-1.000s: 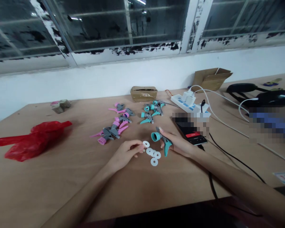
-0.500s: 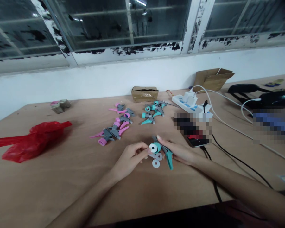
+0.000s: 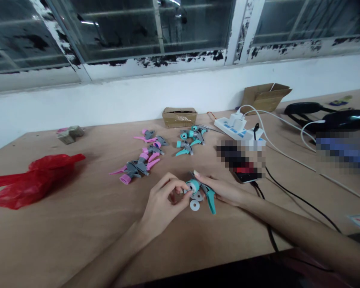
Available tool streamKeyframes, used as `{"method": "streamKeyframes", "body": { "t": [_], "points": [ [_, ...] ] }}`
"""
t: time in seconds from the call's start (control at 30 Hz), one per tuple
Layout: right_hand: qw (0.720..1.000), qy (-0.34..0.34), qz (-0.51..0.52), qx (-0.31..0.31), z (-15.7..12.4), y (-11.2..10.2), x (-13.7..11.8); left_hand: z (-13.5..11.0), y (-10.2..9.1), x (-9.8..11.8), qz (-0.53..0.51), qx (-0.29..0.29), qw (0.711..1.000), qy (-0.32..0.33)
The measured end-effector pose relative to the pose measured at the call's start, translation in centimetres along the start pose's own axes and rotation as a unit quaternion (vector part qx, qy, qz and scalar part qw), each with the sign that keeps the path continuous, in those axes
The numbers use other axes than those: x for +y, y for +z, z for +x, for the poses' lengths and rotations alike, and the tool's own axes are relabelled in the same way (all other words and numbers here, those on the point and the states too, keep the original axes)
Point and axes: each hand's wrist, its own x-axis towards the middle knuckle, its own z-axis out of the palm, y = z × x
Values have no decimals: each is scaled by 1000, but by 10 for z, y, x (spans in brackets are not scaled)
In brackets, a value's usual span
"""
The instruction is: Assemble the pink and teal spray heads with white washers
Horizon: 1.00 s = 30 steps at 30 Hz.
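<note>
A teal-and-grey trigger spray head point(image 3: 210, 199) is gripped in my right hand point(image 3: 225, 188), its round collar turned toward my left and its lever pointing down. My left hand point(image 3: 165, 200) has thumb and forefinger pinched at the collar mouth, on a pale washer point(image 3: 191, 187) there; the fingertips partly cover it. Below the collar, several flat white washers lie on the tabletop, the nearest washer point(image 3: 195, 205) showing its centre hole. Beyond my hands are a group of teal spray heads point(image 3: 184, 147) and a group of pink spray heads point(image 3: 141, 164).
A red plastic bag point(image 3: 45, 180) lies at left. Farther back are a small cardboard box point(image 3: 180, 118), an open carton point(image 3: 262, 100) and a white power strip point(image 3: 228, 128). A partly blurred phone point(image 3: 247, 177) and black cable point(image 3: 270, 228) lie by my right arm.
My left fingers have curled more and moved closer over the collar mouth, covering more of the washer. My right hand keeps its hold on the spray head. The whole view has shifted slightly.
</note>
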Motion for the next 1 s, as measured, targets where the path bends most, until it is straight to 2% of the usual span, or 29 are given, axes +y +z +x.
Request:
{"method": "streamKeyframes", "body": {
  "t": [0.17,0.83,1.0],
  "points": [
    [1000,-19,-3,-4,1,1,1,0,2,-1,10,-2,1000,14],
    [999,-2,-15,-42,3,-1,4,-5,5,2,57,51,997,30],
    [999,-1,-4,-41,1,0,1,-4,5,-1,43,44,998,9]
  ]
}}
